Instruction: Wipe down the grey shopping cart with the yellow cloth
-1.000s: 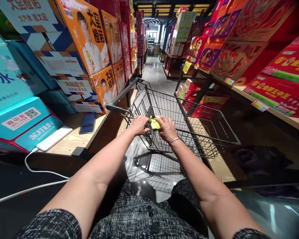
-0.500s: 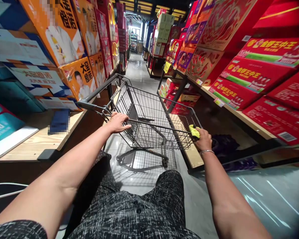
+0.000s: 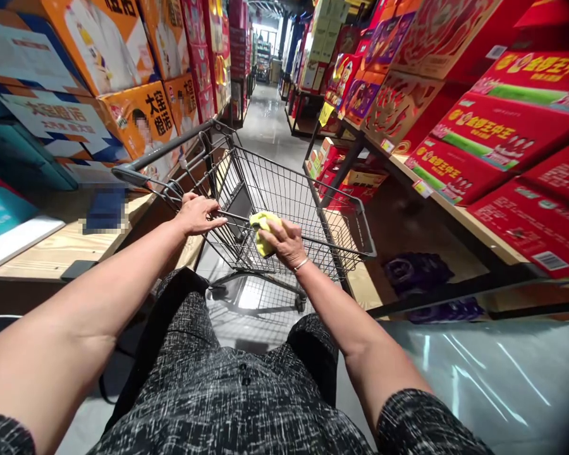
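Note:
A dark metal shopping cart (image 3: 364, 227) stands sideways before me, its push handle (image 3: 165, 148) on the left. My left hand (image 3: 198, 213) grips the near top rim by the handle end, fingers curled over the bar. Around the middle of that same rim, my right hand (image 3: 287, 245) holds a crumpled yellow cloth (image 3: 262, 229) against the bar. The cloth partly hides the rim there. Through the wire mesh the basket shows no goods.
Shelves with orange boxes (image 3: 140, 120) rise on the left, and red boxes (image 3: 488, 129) fill the right shelves. A wooden ledge (image 3: 80, 249) with a blurred dark blue item lies at left. The tiled aisle (image 3: 265, 117) runs away beyond the cart.
My right hand has slid the yellow cloth left along the rim, from the cart's right corner to the middle. My left hand stays on the rim. The view has shifted slightly.

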`<action>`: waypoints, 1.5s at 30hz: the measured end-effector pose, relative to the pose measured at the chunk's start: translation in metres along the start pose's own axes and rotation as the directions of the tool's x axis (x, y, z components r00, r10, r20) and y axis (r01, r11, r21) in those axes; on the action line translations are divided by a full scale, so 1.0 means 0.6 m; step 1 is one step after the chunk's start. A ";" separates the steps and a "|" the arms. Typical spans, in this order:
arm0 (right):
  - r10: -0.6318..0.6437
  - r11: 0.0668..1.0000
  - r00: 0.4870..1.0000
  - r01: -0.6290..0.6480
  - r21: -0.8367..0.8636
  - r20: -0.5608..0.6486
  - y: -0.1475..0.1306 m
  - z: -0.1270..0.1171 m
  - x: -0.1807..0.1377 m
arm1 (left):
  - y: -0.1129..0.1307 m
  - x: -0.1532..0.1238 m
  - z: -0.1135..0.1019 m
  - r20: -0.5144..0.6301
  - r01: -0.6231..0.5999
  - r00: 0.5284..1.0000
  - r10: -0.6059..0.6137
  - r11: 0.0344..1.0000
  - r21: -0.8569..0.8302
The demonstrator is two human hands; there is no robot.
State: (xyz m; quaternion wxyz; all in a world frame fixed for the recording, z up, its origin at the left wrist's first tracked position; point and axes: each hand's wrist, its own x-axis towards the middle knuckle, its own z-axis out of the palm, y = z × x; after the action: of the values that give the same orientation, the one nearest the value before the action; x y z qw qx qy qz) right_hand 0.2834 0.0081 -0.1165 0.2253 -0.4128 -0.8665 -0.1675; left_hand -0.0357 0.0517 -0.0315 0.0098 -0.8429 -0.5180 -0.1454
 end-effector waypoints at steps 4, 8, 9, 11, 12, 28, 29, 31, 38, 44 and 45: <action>-0.147 0.989 0.948 0.140 0.045 0.281 -0.017 0.072 -0.054 | -0.017 -0.012 -0.009 0.028 0.017 0.999 -0.019 0.999 0.051; -0.119 0.992 0.832 0.071 0.108 0.542 -0.028 0.129 -0.144 | -0.034 -0.020 -0.012 0.054 0.028 0.998 -0.033 0.996 0.080; -0.116 0.991 0.813 0.058 0.119 0.571 -0.029 0.137 -0.161 | -0.037 -0.021 -0.013 0.061 0.029 0.998 -0.034 0.996 0.079; -0.118 0.990 0.800 0.049 0.132 0.588 -0.030 0.142 -0.179 | -0.042 -0.023 -0.014 0.084 0.026 0.996 -0.032 0.997 0.071; -0.117 0.990 0.803 0.048 0.132 0.585 -0.028 0.138 -0.181 | -0.044 -0.024 -0.015 0.096 0.025 0.995 -0.032 0.997 0.068; 0.078 0.997 0.898 -0.078 -0.019 0.433 0.066 0.017 -0.184 | 0.255 0.071 0.062 0.229 -0.236 0.945 0.233 0.972 -0.017; 0.083 0.996 0.877 -0.082 -0.024 0.473 0.064 0.034 -0.210 | 0.265 0.073 0.070 0.248 -0.239 0.940 0.233 0.971 -0.009; 0.116 0.993 0.852 -0.106 -0.050 0.511 0.065 0.058 -0.259 | 0.272 0.074 0.083 0.256 -0.236 0.940 0.225 0.972 0.010; 0.232 0.973 0.864 -0.201 -0.117 0.446 0.136 0.003 -0.304 | 0.266 0.074 0.093 0.191 -0.224 0.956 0.221 0.975 -0.007; 0.414 0.902 0.908 -0.399 -0.166 0.063 0.200 -0.095 -0.283 | 0.271 0.074 0.093 0.172 -0.200 0.964 0.203 0.979 -0.036; 0.438 0.887 0.899 -0.428 -0.172 0.023 0.202 -0.096 -0.284 | 0.271 0.073 0.093 0.167 -0.197 0.965 0.201 0.980 -0.040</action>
State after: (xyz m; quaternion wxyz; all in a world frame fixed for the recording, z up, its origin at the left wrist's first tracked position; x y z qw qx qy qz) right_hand 0.4888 -0.0553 -0.1453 0.1962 -0.6175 -0.7424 -0.1703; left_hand 0.1383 0.0239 -0.0519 -0.0298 -0.9000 -0.4279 -0.0770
